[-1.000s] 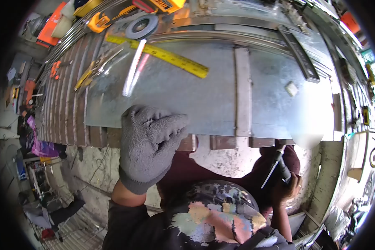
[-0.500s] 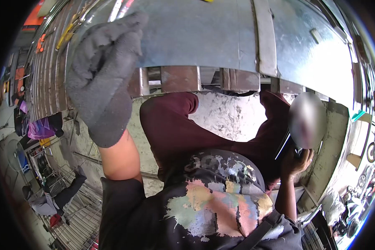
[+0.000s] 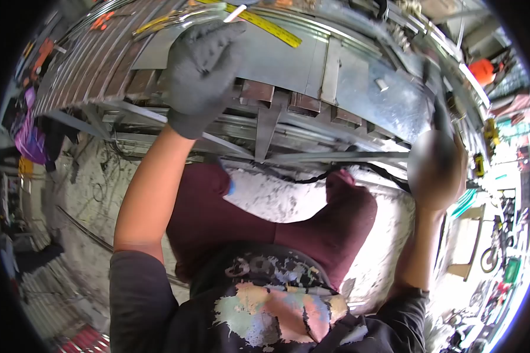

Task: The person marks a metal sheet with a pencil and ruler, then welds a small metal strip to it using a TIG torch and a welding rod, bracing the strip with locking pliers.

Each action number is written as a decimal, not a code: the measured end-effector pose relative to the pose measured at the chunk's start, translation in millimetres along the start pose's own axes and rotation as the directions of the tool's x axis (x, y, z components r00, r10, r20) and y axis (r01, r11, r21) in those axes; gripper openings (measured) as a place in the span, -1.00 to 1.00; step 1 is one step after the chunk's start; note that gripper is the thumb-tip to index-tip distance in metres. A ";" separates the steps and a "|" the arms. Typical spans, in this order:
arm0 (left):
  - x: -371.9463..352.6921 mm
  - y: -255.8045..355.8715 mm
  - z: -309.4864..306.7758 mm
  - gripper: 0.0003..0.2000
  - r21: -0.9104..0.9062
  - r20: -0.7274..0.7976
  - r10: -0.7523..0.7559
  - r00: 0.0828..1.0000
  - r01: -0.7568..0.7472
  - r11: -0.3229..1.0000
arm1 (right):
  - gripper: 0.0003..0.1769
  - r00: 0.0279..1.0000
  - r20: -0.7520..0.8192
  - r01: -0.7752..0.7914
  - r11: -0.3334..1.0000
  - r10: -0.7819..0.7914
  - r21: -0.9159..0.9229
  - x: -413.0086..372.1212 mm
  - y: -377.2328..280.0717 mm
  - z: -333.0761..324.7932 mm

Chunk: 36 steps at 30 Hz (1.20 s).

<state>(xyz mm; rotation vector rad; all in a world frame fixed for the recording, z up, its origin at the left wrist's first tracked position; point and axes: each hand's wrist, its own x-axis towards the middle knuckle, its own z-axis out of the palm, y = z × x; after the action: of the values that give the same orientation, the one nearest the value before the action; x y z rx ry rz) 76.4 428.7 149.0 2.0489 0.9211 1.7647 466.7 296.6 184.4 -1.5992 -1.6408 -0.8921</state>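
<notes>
My left hand, in a dark grey glove, is raised over the near left part of a grey metal sheet. Its fingers are curled closed, and a thin white stick sticks out at the fingertips. Just beyond it lies a yellow measuring rule. At the right edge of the sheet is my right hand, largely covered by a blurred patch. A long dark tool rises from its fingers; its kind is too blurred to tell.
Brown metal tubes support the sheet, above a steel frame. Ribbed metal lengths lie at left. A small metal piece rests on the sheet's right part. An orange object stands at far right.
My right hand has come up from beside my thigh to the sheet's right edge with the dark tool. The view has shifted, showing more of the bench and the yellow rule.
</notes>
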 end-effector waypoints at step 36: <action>-346.1 -431.9 82.7 -0.87 0.634 0.496 -0.722 0.481 0.368 0.680 | -0.31 0.807 0.560 -0.492 0.739 0.188 0.460 28.6 -56.1 114.7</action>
<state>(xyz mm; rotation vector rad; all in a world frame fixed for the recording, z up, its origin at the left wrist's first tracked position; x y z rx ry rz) 18.2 553.9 -393.3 2.0226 1.5600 0.2994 409.8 407.7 145.1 -1.6481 -1.6129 0.2552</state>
